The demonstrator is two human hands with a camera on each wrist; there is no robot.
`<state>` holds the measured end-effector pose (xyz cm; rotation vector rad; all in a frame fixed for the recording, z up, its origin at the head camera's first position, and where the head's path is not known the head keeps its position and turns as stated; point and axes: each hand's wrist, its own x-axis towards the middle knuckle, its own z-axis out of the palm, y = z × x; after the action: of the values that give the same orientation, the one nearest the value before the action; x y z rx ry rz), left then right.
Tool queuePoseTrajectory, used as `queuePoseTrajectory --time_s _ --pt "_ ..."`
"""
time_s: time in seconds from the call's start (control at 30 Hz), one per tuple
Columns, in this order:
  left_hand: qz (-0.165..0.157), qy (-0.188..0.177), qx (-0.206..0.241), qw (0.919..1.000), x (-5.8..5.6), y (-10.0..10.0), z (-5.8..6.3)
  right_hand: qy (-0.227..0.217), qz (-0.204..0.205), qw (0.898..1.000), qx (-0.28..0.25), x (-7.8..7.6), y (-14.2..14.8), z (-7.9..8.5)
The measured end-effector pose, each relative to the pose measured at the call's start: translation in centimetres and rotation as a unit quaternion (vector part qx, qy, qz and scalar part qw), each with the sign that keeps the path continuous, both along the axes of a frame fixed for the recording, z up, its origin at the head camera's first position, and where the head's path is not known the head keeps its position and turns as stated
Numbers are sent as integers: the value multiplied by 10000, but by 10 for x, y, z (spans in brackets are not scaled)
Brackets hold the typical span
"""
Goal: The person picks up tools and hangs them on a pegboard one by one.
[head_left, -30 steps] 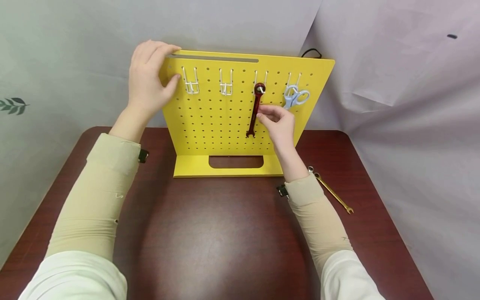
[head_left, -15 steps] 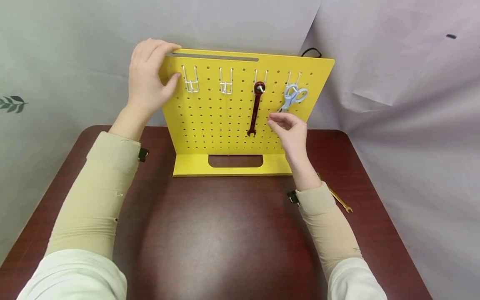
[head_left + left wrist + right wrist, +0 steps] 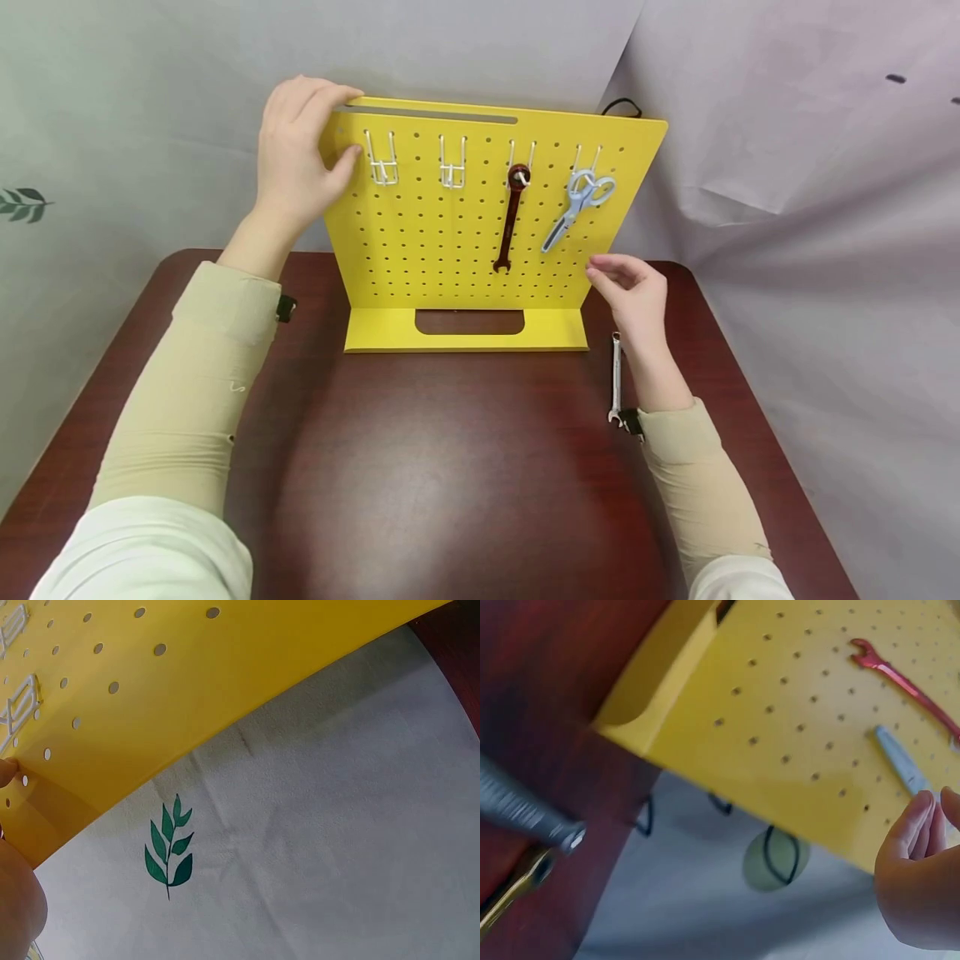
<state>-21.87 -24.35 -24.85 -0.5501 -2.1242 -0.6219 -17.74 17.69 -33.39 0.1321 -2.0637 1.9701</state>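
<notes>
My left hand grips the upper left corner of a yellow pegboard, fingers over the top edge and thumb on the front. From a white hook on the board hangs a dark red wrench, open end down. To its right, light blue scissors hang from another hook, blades slanting down left. My right hand is in the air off the board's lower right edge, fingers loosely bent and holding nothing. Below it on the table lies a silver wrench; a gold wrench shows beside it in the right wrist view.
Two white wire hooks on the board's left half bear nothing. The board stands on a dark red-brown table with a grey cloth backdrop behind. A black cord loop pokes out behind the top right corner.
My right hand has let go of the hanging red wrench and moved right and down, past the scissors, off the board. The left hand keeps its grip on the corner.
</notes>
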Motion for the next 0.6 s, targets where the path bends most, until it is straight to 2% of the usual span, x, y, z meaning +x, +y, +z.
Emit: queuePoseTrajectory --time_s 0.37,0.6 --pt "10 -12 -34 10000 0 -1 0 -592 -440 9972 123 16 50 -19" --pt "17 10 -96 10000 1 -1 0 -1092 -778 9881 754 22 82 -33"
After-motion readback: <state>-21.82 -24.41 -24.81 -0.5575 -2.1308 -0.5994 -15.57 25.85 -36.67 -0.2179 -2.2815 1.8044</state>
